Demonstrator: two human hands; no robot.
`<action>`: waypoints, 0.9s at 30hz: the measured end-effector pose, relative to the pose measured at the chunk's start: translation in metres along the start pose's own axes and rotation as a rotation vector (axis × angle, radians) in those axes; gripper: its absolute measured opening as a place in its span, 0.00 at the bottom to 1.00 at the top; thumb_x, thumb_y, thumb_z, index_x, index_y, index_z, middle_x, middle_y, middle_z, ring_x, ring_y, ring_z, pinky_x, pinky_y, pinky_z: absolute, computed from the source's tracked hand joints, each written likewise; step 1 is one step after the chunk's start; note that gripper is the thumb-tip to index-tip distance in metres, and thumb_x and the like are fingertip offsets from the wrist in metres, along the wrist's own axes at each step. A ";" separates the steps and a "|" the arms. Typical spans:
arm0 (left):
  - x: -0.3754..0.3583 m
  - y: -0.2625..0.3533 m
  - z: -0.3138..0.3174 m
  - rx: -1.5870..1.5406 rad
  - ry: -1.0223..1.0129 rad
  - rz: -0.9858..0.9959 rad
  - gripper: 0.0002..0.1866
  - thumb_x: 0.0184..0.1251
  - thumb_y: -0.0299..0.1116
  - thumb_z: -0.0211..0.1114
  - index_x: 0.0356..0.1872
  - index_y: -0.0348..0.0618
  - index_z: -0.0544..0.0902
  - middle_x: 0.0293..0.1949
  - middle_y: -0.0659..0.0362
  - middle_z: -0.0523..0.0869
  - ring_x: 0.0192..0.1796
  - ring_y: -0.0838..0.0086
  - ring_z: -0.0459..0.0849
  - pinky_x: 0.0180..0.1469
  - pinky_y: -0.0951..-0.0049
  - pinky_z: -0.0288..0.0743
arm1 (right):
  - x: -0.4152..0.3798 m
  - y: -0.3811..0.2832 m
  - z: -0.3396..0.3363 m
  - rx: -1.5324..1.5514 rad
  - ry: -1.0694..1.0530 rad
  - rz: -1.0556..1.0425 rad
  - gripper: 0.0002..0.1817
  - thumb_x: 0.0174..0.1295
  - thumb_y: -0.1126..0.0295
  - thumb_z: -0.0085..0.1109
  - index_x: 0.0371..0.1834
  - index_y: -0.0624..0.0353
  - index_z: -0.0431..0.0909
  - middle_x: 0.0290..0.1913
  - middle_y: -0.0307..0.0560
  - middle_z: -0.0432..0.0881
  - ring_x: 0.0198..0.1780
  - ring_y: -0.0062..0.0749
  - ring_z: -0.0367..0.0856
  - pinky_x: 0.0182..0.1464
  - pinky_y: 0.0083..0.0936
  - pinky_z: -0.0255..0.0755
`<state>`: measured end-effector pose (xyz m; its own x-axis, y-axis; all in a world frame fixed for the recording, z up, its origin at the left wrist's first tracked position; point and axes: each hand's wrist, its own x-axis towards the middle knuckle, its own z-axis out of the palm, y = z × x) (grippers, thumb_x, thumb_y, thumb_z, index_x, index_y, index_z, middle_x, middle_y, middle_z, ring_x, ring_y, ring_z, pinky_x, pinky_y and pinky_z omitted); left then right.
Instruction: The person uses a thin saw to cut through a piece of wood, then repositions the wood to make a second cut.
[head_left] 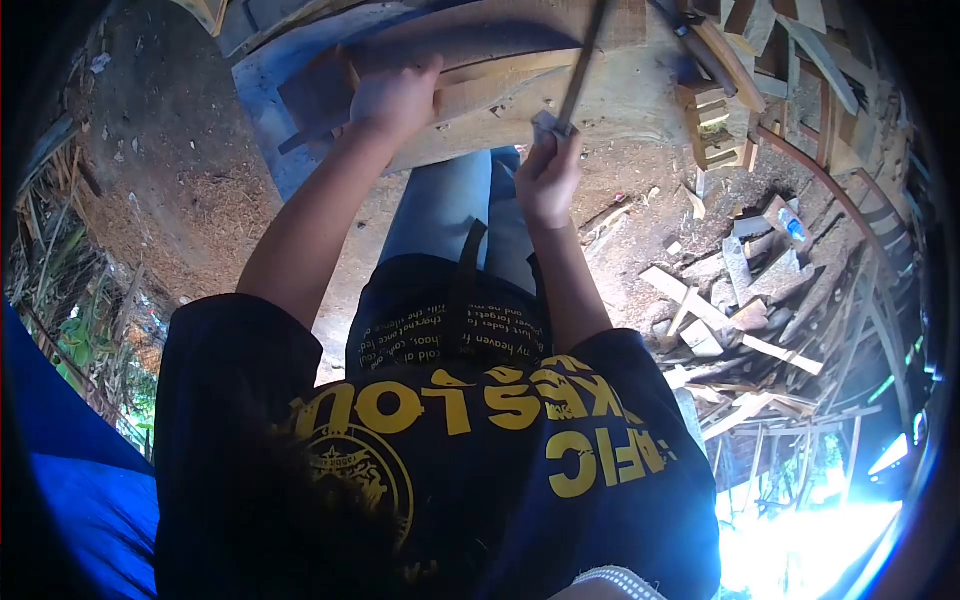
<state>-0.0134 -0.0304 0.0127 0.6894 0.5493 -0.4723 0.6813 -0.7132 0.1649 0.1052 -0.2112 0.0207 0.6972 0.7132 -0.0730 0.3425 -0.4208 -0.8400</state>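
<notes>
My left hand [395, 100] rests on a curved wooden piece [515, 66], its fingers wrapped over the wood and the thumb pointing up along it. The piece lies on a pale wooden work board [620, 110], beside a dark flat board [310, 95]. In my right hand [550, 172] is a long, narrow dark tool [586, 70], held at its lower end, where something grey shows by the fingers. The tool slants up across the work board and leaves the view at the top. Its exact kind and its far end cannot be seen.
Wood blocks [715, 125] and offcuts stand at the upper right. More scrap wood [705, 305] lies piled on the ground to my right, with a blue-labelled bottle [793, 225] on it. Sawdust-covered ground [190, 230] spreads to the left. A blue sheet [80, 490] is at lower left.
</notes>
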 end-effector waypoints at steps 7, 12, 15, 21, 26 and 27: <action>0.001 0.000 0.006 0.063 0.047 -0.008 0.18 0.61 0.43 0.58 0.49 0.47 0.75 0.28 0.50 0.86 0.32 0.55 0.86 0.34 0.56 0.81 | 0.018 0.013 -0.002 0.010 0.229 -0.319 0.14 0.64 0.79 0.45 0.52 0.62 0.66 0.26 0.53 0.79 0.27 0.48 0.82 0.33 0.36 0.79; 0.004 0.002 0.002 0.034 0.048 -0.038 0.18 0.62 0.45 0.58 0.49 0.49 0.75 0.27 0.49 0.86 0.30 0.54 0.86 0.31 0.56 0.80 | 0.032 0.016 0.010 -0.356 -0.249 0.258 0.13 0.67 0.69 0.42 0.53 0.58 0.63 0.29 0.69 0.81 0.34 0.66 0.81 0.35 0.54 0.75; 0.003 0.003 0.007 0.036 0.025 -0.033 0.18 0.61 0.45 0.59 0.50 0.51 0.76 0.27 0.50 0.86 0.30 0.55 0.86 0.31 0.56 0.81 | 0.033 0.010 0.006 -0.294 -0.224 0.309 0.07 0.67 0.71 0.43 0.44 0.59 0.66 0.30 0.70 0.80 0.35 0.68 0.79 0.33 0.55 0.74; 0.004 0.001 0.005 0.053 -0.030 -0.062 0.19 0.62 0.45 0.58 0.52 0.51 0.75 0.29 0.51 0.86 0.32 0.56 0.86 0.35 0.55 0.81 | 0.026 -0.006 -0.015 -0.012 0.101 -0.173 0.09 0.67 0.75 0.44 0.49 0.58 0.67 0.31 0.61 0.83 0.32 0.52 0.85 0.29 0.41 0.78; 0.003 -0.002 0.012 0.028 0.068 -0.016 0.19 0.61 0.45 0.58 0.52 0.51 0.75 0.31 0.53 0.87 0.34 0.56 0.86 0.36 0.54 0.81 | 0.017 0.009 -0.013 0.237 0.246 -0.134 0.08 0.67 0.76 0.45 0.47 0.58 0.67 0.30 0.62 0.83 0.31 0.52 0.85 0.27 0.40 0.76; 0.003 -0.001 0.011 0.027 0.071 -0.018 0.19 0.61 0.45 0.58 0.52 0.51 0.75 0.31 0.53 0.87 0.34 0.56 0.86 0.36 0.54 0.81 | 0.026 0.013 -0.008 -0.053 -0.036 0.031 0.07 0.67 0.74 0.44 0.47 0.58 0.67 0.29 0.64 0.82 0.31 0.56 0.84 0.28 0.44 0.76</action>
<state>-0.0144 -0.0322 0.0017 0.6934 0.5910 -0.4122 0.6876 -0.7138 0.1332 0.1324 -0.2027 0.0118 0.6852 0.7187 -0.1183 0.3551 -0.4714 -0.8073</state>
